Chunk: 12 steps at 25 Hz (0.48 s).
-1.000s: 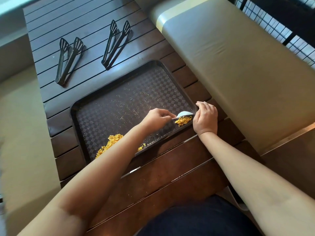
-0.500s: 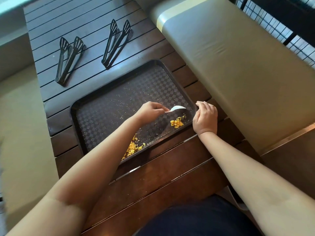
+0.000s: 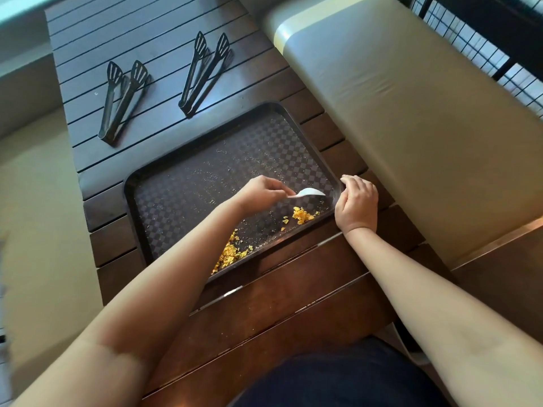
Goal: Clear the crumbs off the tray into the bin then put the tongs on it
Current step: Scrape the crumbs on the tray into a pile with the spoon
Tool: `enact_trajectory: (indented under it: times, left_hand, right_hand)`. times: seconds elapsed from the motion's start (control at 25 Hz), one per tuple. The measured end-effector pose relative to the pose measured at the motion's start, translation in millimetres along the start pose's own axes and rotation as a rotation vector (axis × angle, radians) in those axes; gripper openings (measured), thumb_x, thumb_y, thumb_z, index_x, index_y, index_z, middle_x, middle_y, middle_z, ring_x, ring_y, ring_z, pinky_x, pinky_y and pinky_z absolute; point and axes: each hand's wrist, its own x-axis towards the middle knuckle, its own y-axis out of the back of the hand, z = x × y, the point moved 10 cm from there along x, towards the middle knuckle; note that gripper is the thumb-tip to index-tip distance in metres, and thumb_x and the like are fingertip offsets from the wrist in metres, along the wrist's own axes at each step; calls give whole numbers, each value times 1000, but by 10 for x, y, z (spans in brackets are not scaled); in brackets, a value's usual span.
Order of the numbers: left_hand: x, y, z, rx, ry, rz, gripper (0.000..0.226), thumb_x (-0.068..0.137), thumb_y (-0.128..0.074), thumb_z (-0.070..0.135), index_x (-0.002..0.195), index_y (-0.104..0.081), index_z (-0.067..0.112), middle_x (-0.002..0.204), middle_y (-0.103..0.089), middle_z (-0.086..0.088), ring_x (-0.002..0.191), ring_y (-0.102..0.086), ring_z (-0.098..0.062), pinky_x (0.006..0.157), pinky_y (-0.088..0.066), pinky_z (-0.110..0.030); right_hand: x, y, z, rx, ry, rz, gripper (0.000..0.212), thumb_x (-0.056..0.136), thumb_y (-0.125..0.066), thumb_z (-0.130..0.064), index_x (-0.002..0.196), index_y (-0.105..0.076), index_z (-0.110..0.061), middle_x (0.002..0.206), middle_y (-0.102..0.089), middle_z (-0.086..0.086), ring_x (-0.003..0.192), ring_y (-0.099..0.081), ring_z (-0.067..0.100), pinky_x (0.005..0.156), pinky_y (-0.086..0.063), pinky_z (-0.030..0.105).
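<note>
Item: dark checker-patterned plastic tray [image 3: 188, 183] on dark slatted wooden table [image 3: 152, 30]; left hand [image 3: 258, 193] pinches small white plastic spoon [image 3: 307, 193], now lifted off the yellow-orange crumbs [image 3: 302, 215] it was pressing a second ago; right hand [image 3: 357, 202] curled over the tray's right rim as before; second crumb heap [image 3: 229, 254] at the near edge; scraping unfinished. Two black plastic tongs [image 3: 123, 101] [image 3: 204, 70] untouched beyond the tray; bin not in view.

A dark brown checkered plastic tray [image 3: 188, 183] holds yellow-orange crumbs [image 3: 302, 215]. A white plastic spoon [image 3: 308, 193] hovers above. Black slotted tongs [image 3: 123, 101] lie at eleven o'clock on the dark brown slatted desk [image 3: 164, 33].
</note>
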Motion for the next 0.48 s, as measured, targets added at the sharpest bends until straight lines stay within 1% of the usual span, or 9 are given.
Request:
enact_trajectory:
  times: [0.08,0.16,0.2,0.32,0.36,0.48]
  left_hand:
    - [18,-84,2,32,-4,-34,18,89,-56,18,93,-72,26,82,-66,4,65,-51,-7,59,-39,-20]
    - [-5,-102,-29,84,4,-82,18,88,-57,19,89,-72,28,82,-67,6,73,-53,-11,63,-39,-23]
    - [-22,-84,-35,113,6,-102,18,89,-57,19,87,-72,29,81,-67,7,73,-54,-11,64,-40,-23]
    - [-40,-12,-5,158,13,-123,18,90,-55,19,90,-72,25,67,-59,8,57,-43,-8,55,-36,-21]
    - [-18,0,36,145,5,-107,19,90,-55,19,92,-73,25,67,-58,8,56,-41,-7,53,-35,-20]
    - [52,-51,170,132,-39,-57,19,90,-56,20,97,-72,25,74,-61,6,54,-42,-6,48,-34,-16]
  right_hand:
    - [5,4,-4,3,-1,2,43,80,-30,-16,97,-66,-2,99,-68,14,91,-60,36,84,-45,42]
    - [8,11,-6,0,-5,5,43,80,-30,-16,97,-67,-2,99,-68,14,91,-60,36,84,-45,41]
    - [8,11,-5,-4,-6,5,43,80,-30,-15,97,-67,-2,99,-68,14,91,-60,36,85,-45,41]
    - [8,7,-5,-2,1,5,42,79,-31,-15,97,-66,-2,99,-68,14,91,-60,36,84,-45,41]
    - [8,5,1,-3,2,6,42,79,-31,-15,97,-66,-2,98,-68,14,90,-60,36,83,-44,41]
    - [10,-3,1,-1,4,1,42,79,-31,-16,97,-66,-2,98,-68,14,90,-60,36,83,-44,41]
